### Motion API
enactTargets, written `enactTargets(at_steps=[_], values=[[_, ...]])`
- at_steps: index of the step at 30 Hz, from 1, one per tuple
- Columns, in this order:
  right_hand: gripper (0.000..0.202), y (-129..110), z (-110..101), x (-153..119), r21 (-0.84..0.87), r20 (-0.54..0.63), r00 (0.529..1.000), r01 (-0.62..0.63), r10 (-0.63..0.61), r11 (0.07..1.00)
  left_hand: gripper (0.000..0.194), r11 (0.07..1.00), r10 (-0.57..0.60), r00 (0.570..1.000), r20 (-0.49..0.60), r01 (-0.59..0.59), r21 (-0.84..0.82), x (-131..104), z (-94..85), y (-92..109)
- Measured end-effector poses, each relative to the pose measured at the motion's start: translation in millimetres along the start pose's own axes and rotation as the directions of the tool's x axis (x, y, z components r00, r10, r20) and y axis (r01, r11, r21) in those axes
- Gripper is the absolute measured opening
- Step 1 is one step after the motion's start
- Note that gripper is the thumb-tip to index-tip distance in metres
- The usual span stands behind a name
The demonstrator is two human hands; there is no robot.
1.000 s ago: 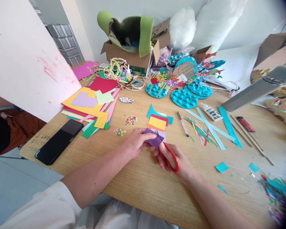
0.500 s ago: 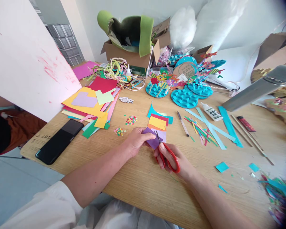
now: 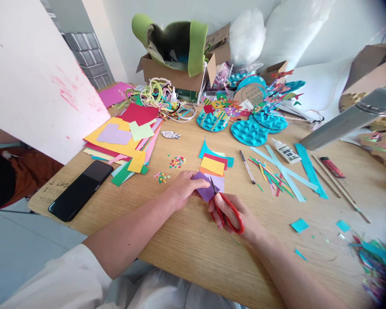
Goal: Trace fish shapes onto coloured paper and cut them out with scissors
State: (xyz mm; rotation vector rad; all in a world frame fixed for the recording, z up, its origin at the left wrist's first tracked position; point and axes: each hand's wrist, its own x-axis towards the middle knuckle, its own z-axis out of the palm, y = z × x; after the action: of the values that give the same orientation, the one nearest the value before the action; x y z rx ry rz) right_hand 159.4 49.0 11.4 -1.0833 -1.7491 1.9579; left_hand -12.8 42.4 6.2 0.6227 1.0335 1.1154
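Note:
My left hand [image 3: 188, 188] pinches a small piece of purple paper [image 3: 205, 193] between thumb and fingers. In my right hand [image 3: 233, 210] is a pair of red-handled scissors [image 3: 236, 218], with the dark blades meeting the right part of the purple paper. Just beyond the hands lie a yellow paper piece [image 3: 212, 164], a red one [image 3: 223, 159] and a lilac one [image 3: 219, 183], partly overlapping. Left of them are two little heaps of paper bits, the nearer heap [image 3: 161, 177] close to my left wrist.
A black phone [image 3: 80, 191] lies at the left edge, near stacked coloured paper [image 3: 116, 143]. To the right are a pen [image 3: 247, 166], paper strips [image 3: 289, 176], a glue bottle [image 3: 286, 151] and a grey cylinder [image 3: 347, 118]. Blue egg-carton crafts [image 3: 249, 132] and a cardboard box [image 3: 173, 79] stand behind.
Almost nothing differs. The scissors and my right hand have shifted very slightly at the purple paper, while my left hand keeps its hold.

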Motion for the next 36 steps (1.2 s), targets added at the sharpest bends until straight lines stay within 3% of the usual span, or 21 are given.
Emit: enactTargets(at_steps=[22, 30, 36], values=[[0.057, -2.6, -1.1, 1.7, -0.025, -0.004, 1.000, 0.003, -0.003, 1.000, 0.023, 1.000, -0.007, 1.000, 0.021, 0.007, 0.009, 3.1, -4.3, -0.7], [0.058, -0.8, -0.8, 0.9, -0.027, -0.031, 1.000, 0.000, -0.001, 1.000, 0.027, 0.996, -0.043, 0.996, 0.072, 0.048, -0.079, 1.2, -1.1, 0.1], [0.058, -0.6, 0.5, 1.0, -0.020, -0.042, 0.999, -0.010, 0.009, 1.000, 0.025, 0.996, -0.019, 1.000, 0.016, 0.020, -0.084, -0.3, 2.7, -1.9]])
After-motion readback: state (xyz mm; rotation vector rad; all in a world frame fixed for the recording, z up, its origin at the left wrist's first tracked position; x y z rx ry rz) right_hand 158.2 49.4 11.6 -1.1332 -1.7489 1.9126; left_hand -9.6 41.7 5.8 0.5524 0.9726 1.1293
